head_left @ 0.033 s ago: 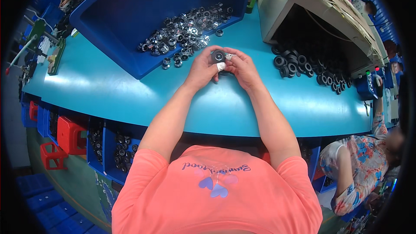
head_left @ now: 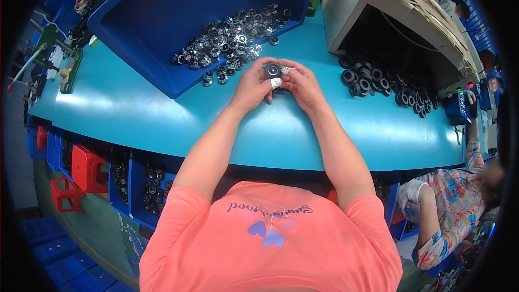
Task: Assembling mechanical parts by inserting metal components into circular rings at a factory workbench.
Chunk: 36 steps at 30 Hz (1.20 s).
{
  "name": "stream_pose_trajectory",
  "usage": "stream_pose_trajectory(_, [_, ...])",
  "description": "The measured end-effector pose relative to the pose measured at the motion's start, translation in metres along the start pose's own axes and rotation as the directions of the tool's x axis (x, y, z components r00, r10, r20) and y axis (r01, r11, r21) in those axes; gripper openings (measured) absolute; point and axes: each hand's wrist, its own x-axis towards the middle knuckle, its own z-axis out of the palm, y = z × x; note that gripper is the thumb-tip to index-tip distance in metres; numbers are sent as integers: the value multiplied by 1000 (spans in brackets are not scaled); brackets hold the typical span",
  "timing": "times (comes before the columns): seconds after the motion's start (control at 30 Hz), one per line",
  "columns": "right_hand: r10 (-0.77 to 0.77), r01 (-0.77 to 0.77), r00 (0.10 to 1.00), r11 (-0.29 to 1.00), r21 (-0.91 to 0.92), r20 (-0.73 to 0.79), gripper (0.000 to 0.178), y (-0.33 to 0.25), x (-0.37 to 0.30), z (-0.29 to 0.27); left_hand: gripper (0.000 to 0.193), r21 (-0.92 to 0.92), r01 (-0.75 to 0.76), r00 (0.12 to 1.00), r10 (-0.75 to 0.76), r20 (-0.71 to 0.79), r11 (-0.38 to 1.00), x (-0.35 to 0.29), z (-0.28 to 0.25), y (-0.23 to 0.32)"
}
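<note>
A small wheel (head_left: 273,70) with a black tyre and a shiny hub is held between my two hands above the teal table (head_left: 270,135). My left hand (head_left: 252,87) is closed on its left side, the thumb, wrapped in white tape, pressing near the hub. From the other side my right hand (head_left: 304,84) grips it, with white tape on a fingertip. Another dark round piece shows partly below my fingers, mostly hidden. Beyond my left hand lie many chrome wheel hubs (head_left: 227,43), spilling from a tipped blue bin (head_left: 146,32).
Right of my hands, a pile of black tyres (head_left: 373,78) spills from a pale box (head_left: 340,16). Blue crates of wheels (head_left: 154,189) sit under the table beside a red stool (head_left: 88,168). A co-worker in a flowered shirt (head_left: 451,205) is at the right.
</note>
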Motion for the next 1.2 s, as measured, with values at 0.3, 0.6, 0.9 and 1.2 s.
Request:
stream_pose_trajectory(0.3, [-23, 20, 997, 999, 38, 70, 42, 3, 0, 9, 50, 90, -49, 997, 55, -61, 995, -3, -2, -6])
stream_pose_trajectory(0.6, [-42, 43, 999, 999, -18, 34, 40, 8, 4, 1, 49, 146, -11, 998, 19, -59, 989, 1, 1, -5])
stream_pose_trajectory(0.9, [-447, 74, 882, 441, -895, -148, 20, -63, -23, -21, 37, 70, -155, 971, 165, -174, 985, -10, -3, 3])
stream_pose_trajectory(1.2, [-565, -204, 824, -233, -951, -38, 25, -122, 37, -159, 28, 477, -124, 893, 308, -329, 870, -181, -72, 74])
